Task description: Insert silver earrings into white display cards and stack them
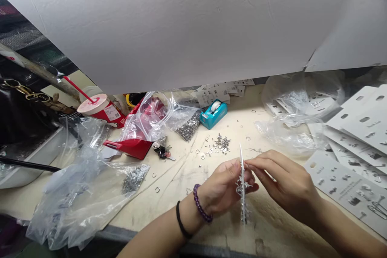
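Observation:
My left hand [225,183], with purple beads and a black band at the wrist, grips a white jewelry card [242,177] turned edge-on. Small silver pieces hang from the card's right face. The fingertips of my right hand [281,181] are pinched together against the card's upper right side; whatever lies between them is too small to make out. Just beyond the hands, a small pile of silver pieces [222,143] lies on the table [181,165], with a few rings scattered round it.
A teal tape dispenser [213,113] stands behind the pile. Filled cards [347,185] overlap at the right. Plastic bags [75,201], a red scoop [133,147], keys [163,151] and a red cup [101,109] occupy the left. A large white board [193,28] rises behind.

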### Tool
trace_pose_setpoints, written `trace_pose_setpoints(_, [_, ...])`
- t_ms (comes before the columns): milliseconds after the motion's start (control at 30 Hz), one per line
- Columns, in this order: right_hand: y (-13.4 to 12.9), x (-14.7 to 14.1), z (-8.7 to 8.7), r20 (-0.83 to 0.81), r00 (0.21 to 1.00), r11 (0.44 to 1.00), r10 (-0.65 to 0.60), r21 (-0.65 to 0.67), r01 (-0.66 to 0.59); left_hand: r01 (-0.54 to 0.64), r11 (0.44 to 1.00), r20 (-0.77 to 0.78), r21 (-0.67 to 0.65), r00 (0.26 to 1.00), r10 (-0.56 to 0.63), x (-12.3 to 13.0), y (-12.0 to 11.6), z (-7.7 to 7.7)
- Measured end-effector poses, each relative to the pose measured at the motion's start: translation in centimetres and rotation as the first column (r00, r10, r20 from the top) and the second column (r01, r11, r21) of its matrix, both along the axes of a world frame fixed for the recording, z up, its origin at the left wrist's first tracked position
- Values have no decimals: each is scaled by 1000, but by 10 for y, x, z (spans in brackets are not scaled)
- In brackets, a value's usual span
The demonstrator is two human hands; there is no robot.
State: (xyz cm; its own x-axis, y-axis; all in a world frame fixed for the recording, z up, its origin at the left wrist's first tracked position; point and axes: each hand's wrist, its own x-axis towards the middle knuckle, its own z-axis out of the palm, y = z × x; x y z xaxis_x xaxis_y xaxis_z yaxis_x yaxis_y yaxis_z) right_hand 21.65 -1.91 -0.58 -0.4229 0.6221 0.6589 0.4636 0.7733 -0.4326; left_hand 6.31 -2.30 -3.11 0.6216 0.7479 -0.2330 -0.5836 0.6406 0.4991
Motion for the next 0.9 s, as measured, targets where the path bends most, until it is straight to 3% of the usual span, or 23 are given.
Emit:
trace_pose_setpoints(367, [-3, -1, 1, 43, 998, 999, -48, -14, 49, 16, 1000, -66, 6, 998, -16, 0, 0, 1])
trace_pose_setpoints(700, [-1, 4, -2, 167, 985, 995, -35, 93, 19, -60, 996, -152, 58, 986, 69, 2, 1, 0])
trace_pose_setpoints(900, [3, 3, -3, 93, 996, 999, 14, -38, -10, -57, 997, -94, -60, 994, 51, 2, 2, -2])
